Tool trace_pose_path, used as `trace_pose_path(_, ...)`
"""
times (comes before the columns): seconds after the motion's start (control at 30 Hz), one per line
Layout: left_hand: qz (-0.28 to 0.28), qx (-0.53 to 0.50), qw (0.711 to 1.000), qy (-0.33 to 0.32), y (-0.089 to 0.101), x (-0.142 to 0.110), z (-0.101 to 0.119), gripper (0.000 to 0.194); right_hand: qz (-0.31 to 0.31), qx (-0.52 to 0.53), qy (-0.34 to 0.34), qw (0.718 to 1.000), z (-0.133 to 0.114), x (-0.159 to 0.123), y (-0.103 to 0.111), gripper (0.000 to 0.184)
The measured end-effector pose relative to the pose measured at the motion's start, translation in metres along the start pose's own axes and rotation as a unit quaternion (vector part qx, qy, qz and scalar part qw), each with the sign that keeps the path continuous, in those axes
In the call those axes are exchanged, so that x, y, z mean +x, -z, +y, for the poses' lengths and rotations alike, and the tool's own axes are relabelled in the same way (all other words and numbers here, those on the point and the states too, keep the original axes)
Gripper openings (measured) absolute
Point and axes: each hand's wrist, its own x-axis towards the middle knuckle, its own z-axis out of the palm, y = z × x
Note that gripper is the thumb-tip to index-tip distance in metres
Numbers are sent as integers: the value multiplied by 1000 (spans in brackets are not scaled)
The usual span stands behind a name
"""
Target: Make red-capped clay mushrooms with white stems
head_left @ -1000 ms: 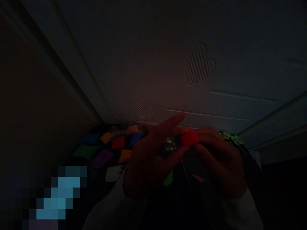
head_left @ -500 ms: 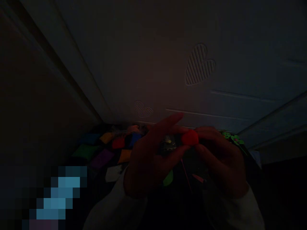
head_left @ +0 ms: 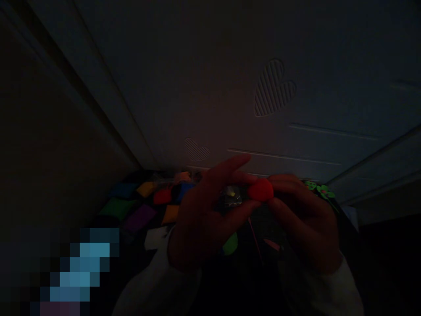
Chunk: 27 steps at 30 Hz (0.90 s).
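Observation:
A rounded lump of bright red modelling clay (head_left: 261, 190) is pinched between both hands, above a dark work surface. My left hand (head_left: 205, 215) grips its left side between thumb and a finger, while the index finger points up and away from it. On the other side, the thumb and fingertips of my right hand (head_left: 304, 219) press against the clay. Behind the left hand lies a small clear plastic packet (head_left: 232, 195) with something yellowish in it. Under the hands are a thin pink stick (head_left: 255, 239), a pink flat tool (head_left: 272, 244) and a green piece (head_left: 230, 244), partly covered.
Several coloured packets lie at the left, among them a green one (head_left: 117, 209), a purple one (head_left: 140, 217) and a white one (head_left: 155, 237). Green flower shapes (head_left: 325, 191) are at the right. A pale panel with an embossed heart (head_left: 274, 88) rises behind. The light is very dim.
Both hands keep hold of the red clay in nearly the same place. The clay looks slightly wider and turned a little between the fingertips.

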Motion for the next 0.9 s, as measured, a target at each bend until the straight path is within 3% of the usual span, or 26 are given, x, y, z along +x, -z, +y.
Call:
trace_pose_path(0.27,-3,32,999,2,2,1,1,59,-2,-5,11,1000,-1,-1,1,19)
trace_pose_path(0.47,7,-61,998,30,0,0,1,58,7,0,5,1000,-1,0,1,17)
trace_pose_path(0.9,18,-55,998,25,1,3,3,56,22,9,17,1000,1,-2,0,21)
